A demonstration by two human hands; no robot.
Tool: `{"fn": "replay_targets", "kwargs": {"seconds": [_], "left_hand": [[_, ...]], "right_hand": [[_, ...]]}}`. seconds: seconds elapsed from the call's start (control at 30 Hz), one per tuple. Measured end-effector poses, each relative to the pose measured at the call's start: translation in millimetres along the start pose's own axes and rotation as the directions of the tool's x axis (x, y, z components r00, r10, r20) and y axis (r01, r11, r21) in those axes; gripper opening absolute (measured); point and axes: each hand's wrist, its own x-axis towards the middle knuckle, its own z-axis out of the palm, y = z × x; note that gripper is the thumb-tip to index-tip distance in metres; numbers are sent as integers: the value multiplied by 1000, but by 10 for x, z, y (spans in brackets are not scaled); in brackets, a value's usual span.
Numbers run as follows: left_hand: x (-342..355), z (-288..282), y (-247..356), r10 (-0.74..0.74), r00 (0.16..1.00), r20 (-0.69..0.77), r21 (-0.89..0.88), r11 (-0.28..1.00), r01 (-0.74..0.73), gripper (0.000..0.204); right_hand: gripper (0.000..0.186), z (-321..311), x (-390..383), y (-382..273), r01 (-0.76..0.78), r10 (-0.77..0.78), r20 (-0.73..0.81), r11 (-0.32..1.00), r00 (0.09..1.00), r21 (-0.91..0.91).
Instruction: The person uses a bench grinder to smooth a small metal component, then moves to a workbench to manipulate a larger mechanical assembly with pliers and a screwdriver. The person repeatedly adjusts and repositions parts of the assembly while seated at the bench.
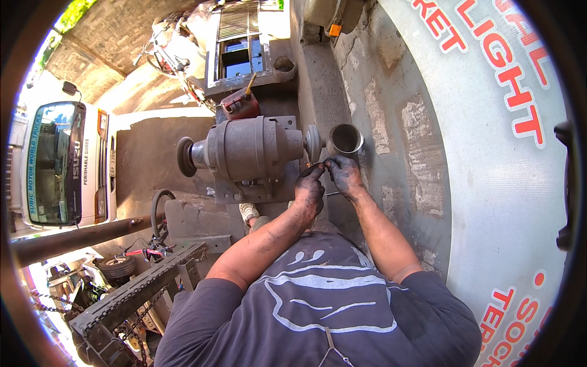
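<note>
A large grey bench grinder (241,148) stands in front of me, with one wheel (186,156) at its left end and another wheel (313,144) at its right. Just below the right wheel, my blackened left hand (310,189) is closed in a pinch. My right hand (344,175) is closed beside it, fingertips nearly meeting the left's. Between them is a small dark piece, mostly hidden by the fingers, close to the wheel's lower edge. A small orange glow shows there. A metal can (346,139) with an open top stands just beyond my right hand.
Behind the grinder sits a red container (241,105) with a stick in it. A large printed sign (489,183) curves along the right. At left are a parked white truck (67,162), a rusty pipe (85,240) and a metal frame with chain (137,287). A bicycle (168,61) leans farther back.
</note>
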Motion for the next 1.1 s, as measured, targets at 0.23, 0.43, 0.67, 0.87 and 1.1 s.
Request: {"fn": "replay_targets", "kwargs": {"seconds": [0.23, 0.43, 0.67, 0.87, 1.1], "left_hand": [[-74, -17, 21, -10, 1000, -16, 70, 998, 11, 12], [-35, -10, 5, -24, 1000, -19, 117, 993, 26, 14], [-21, -9, 2, -15, 1000, 7, 56, 998, 15, 14], [-23, -9, 13, -26, 1000, -16, 68, 997, 27, 13], [1, -27, 5, -29, 1000, -6, 40, 999, 29, 13]], "right_hand": [[25, -48, -82, -15, 41, -45, 57, 996, 997, 81], [25, -42, -71, -22, 30, -31, 10, 999, 999, 12], [25, -47, -35, 9, 51, -51, 21, 998, 998, -21], [26, -43, -28, 7, 34, -33, 20, 998, 999, -51], [24, -56, -38, -20, 44, -43, 42, 999, 998, -28]]}}
